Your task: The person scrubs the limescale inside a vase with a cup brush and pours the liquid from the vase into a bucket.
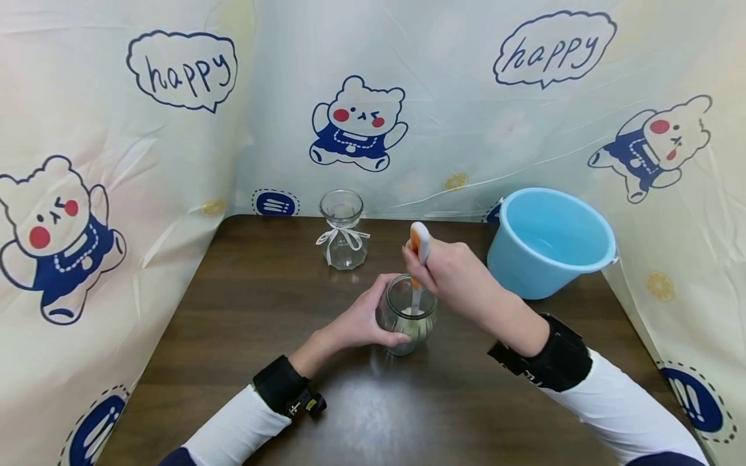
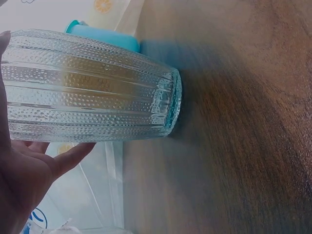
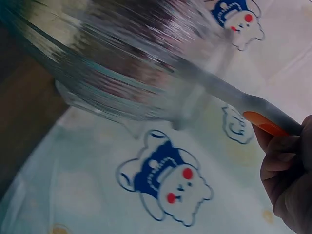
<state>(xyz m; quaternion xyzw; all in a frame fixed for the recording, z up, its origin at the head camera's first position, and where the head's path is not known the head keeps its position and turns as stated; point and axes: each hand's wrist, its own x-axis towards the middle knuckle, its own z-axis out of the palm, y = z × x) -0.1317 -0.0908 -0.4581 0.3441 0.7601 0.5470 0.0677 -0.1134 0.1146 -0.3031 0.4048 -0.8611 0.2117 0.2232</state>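
Observation:
In the head view, my left hand holds a ribbed glass jar round its side, low over the table. Dimpled bands show on the jar in the left wrist view. My right hand grips the white and orange handle of a cup brush. The handle goes down through the jar's mouth, and the brush's head is inside, showing as a tan patch through the glass. In the right wrist view the jar is blurred, and the grey shaft enters it.
Behind the hands stands a second glass jar with a white ribbon bow. A light blue bucket is at the back right, close to my right forearm. Printed cloth walls in the brown table at the back and sides.

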